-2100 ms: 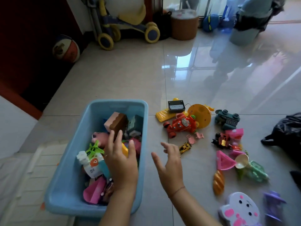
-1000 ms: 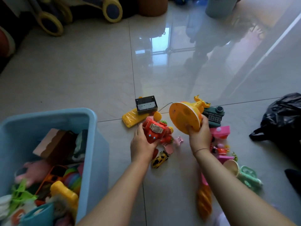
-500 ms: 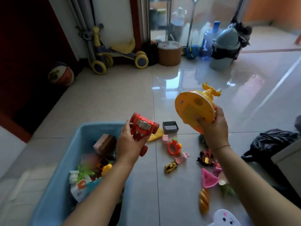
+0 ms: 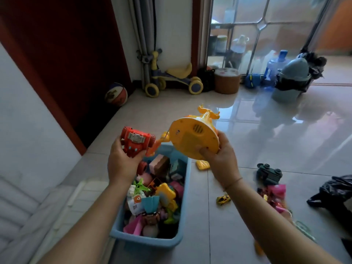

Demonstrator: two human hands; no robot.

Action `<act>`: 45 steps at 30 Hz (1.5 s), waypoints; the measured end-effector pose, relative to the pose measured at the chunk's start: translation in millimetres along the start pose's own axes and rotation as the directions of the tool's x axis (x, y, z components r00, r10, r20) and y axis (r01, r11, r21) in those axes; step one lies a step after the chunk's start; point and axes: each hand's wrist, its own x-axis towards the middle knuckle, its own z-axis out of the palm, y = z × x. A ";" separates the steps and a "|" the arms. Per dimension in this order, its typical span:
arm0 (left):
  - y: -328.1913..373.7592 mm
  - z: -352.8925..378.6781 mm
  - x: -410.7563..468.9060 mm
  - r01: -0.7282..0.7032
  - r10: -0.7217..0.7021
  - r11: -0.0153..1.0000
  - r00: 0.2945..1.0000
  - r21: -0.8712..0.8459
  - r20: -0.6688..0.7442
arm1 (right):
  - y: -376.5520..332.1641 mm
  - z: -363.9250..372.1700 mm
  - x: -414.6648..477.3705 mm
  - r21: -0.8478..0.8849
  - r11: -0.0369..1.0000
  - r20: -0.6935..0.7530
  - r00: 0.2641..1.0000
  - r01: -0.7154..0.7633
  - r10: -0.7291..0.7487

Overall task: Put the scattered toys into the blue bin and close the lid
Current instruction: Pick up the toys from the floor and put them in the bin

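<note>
While your left hand (image 4: 122,162) curls its fingers (image 4: 117,147) round the red toy car (image 4: 136,141), your right hand (image 4: 222,159) grips the yellow round toy (image 4: 194,138); both hang above the far end of the toy-filled blue bin (image 4: 185,197) on the floor (image 4: 209,225).

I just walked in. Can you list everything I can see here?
blue bin: one, light blue, on the floor, open, heaped with toys
red toy car: one, red, held over the bin
round toy: one, yellow, held beside it
flat toy: one, yellow, floor by the bin's far corner
small car: one, yellow, floor right of the bin
toy vehicle: one, dark green, further right
pink toys: a few, blurred, near it
bag: one, black, right edge
trike: one, yellow and blue, far wall
ball: one, multicoloured, far left
stool: one, brown, beside the trike
waste bin: one, grey-green, far right
left hand: grips the red toy car
right hand: grips the round toy
</note>
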 end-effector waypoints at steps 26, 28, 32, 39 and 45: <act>-116.5 54.2 -17.7 0.241 -0.292 0.939 0.934 0.244 0.203 | 116.7 87.5 -75.1 -0.688 0.687 0.659 0.597 0.233 0.458; -117.3 54.6 -19.0 0.243 -0.298 0.936 0.932 0.255 0.208 | 111.2 91.6 -75.2 -0.663 0.698 0.689 0.584 0.270 0.428; -115.8 55.0 -20.3 0.243 -0.302 0.935 0.927 0.258 0.221 | 103.6 97.3 -77.3 -0.571 0.780 0.773 0.485 0.254 0.409; -114.5 52.9 -23.6 0.239 -0.295 0.941 0.926 0.241 0.234 | 122.1 97.8 -80.7 -0.588 0.763 0.782 0.431 0.270 0.450; -115.1 52.6 -27.7 0.236 -0.295 0.942 0.923 0.240 0.248 | 124.9 106.2 -79.6 -0.595 0.778 0.764 0.443 0.202 0.469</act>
